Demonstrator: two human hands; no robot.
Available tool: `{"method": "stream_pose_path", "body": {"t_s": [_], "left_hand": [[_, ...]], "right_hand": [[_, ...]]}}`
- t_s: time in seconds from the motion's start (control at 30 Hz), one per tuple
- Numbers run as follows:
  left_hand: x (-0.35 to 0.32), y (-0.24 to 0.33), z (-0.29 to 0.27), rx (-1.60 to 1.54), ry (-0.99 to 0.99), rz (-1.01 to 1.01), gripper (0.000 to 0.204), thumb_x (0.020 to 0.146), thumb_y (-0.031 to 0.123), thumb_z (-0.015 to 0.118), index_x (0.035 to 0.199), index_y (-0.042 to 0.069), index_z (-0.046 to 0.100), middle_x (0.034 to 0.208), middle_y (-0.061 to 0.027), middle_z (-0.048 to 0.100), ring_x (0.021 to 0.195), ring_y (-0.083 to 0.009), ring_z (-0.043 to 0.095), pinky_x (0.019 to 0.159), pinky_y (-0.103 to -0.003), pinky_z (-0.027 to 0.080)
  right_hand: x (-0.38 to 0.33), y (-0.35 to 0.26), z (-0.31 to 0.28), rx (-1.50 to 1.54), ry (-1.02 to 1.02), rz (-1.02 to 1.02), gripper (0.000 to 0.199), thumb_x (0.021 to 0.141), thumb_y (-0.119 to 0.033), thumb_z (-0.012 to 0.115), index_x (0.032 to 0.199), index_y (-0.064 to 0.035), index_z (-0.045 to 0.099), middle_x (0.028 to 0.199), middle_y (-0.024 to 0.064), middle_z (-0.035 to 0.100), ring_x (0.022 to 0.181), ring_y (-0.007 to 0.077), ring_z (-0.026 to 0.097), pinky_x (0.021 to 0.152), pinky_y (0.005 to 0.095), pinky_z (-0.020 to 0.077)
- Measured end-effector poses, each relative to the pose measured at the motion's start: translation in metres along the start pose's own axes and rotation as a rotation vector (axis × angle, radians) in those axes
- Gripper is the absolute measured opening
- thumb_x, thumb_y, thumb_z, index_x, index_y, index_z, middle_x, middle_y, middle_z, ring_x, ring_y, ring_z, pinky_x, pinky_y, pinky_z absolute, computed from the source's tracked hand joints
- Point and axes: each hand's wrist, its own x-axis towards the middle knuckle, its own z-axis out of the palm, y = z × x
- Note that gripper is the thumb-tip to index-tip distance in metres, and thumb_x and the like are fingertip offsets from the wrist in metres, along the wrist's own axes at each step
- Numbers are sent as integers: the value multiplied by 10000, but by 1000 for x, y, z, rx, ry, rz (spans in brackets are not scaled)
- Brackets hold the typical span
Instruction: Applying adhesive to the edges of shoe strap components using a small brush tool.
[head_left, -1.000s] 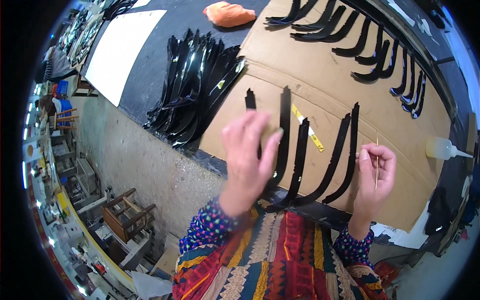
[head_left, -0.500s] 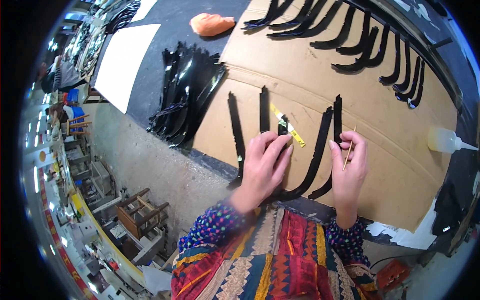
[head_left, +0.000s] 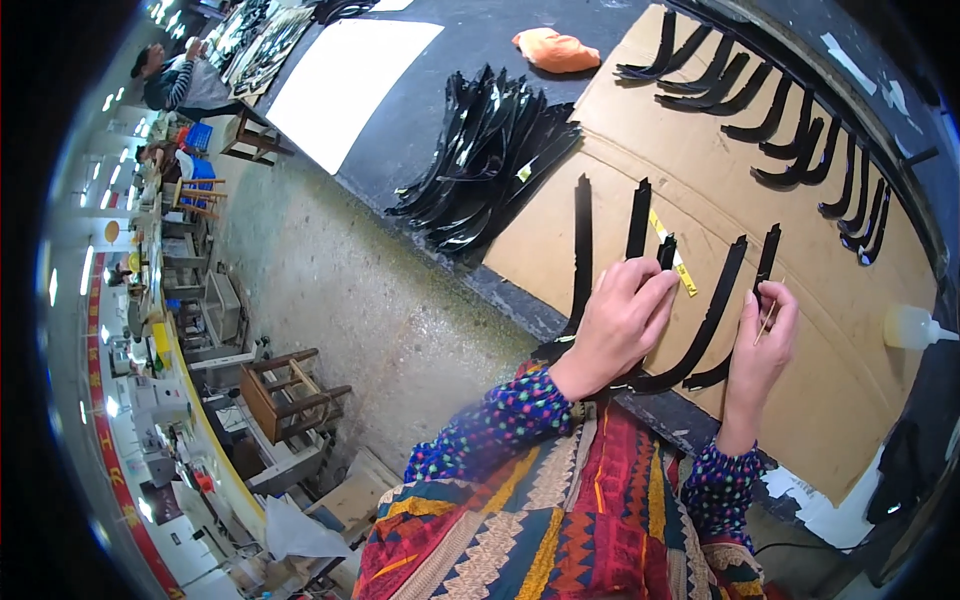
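Note:
My left hand (head_left: 622, 322) is closed on a short black curved strip (head_left: 667, 248), whose tip sticks out past the fingertips. Right beside that tip lies a piece of yellow measuring tape (head_left: 683, 272). Between finger and thumb of my right hand (head_left: 764, 345) is a thin wooden stick (head_left: 765, 324). These fingertips are also at another black strip (head_left: 768, 254); whether they grip it is hidden. A longer curved strip (head_left: 715, 312) lies between my hands. Two more strips, one upright-lying (head_left: 582, 245) and one partly covered (head_left: 638, 220), lie to the left.
A brown cardboard sheet (head_left: 840, 400) covers the dark table. At its far edge several curved black strips (head_left: 770, 118) lie in a row. A black strip pile (head_left: 490, 150), an orange cloth lump (head_left: 556, 50), white sheet (head_left: 350, 85) and squeeze bottle (head_left: 908, 327) surround it. Wooden stool (head_left: 290, 395) at left.
The whole view has swung left, so table and hands appear further right. Relative to the strips, both hands stay nearly where they were, with the stick still in the right.

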Motion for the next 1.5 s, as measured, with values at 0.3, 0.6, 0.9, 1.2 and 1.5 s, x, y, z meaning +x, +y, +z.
{"method": "stream_pose_path", "body": {"t_s": [0.3, 0.6, 0.9, 1.2, 1.5], "left_hand": [[-27, 1, -20, -68, 27, 186, 327, 801, 10, 627, 1128, 12, 612, 1080, -143, 607, 942, -308, 597, 798, -388, 485], [-228, -122, -32, 69, -32, -733, 184, 905, 178, 600, 920, -5, 591, 818, -134, 585, 777, -243, 570, 684, -357, 454], [-406, -281, 55, -450, -645, -1100, 301, 935, 224, 493, 1133, 40, 625, 1076, -204, 619, 998, -353, 579, 878, -426, 459], [-323, -301, 8, -378, -747, -826, 292, 929, 214, 483, 1107, 40, 636, 1008, -177, 635, 936, -325, 601, 841, -415, 474], [-247, -283, 26, -87, -541, -598, 287, 922, 203, 474, 1081, 40, 647, 940, -151, 651, 874, -297, 623, 803, -404, 489]], "right_hand": [[4, 2, 8, -25, -10, -86, 133, 883, -46, 620, 1004, -21, 570, 930, 105, 585, 882, 266, 566, 795, 380, 455], [7, 10, 0, -67, 21, -64, 139, 870, -38, 622, 996, -14, 570, 934, 121, 578, 890, 269, 568, 794, 372, 464], [5, -5, -2, -29, -73, -30, 218, 800, 47, 662, 987, -25, 577, 960, 136, 605, 866, 311, 584, 782, 397, 470], [10, 0, -6, -58, -54, 35, 215, 796, 54, 658, 980, -20, 574, 963, 130, 612, 887, 284, 582, 805, 358, 476], [4, -6, 0, 63, -6, 11, 107, 841, -13, 617, 944, -18, 587, 947, 134, 606, 899, 312, 586, 803, 383, 467]]}}
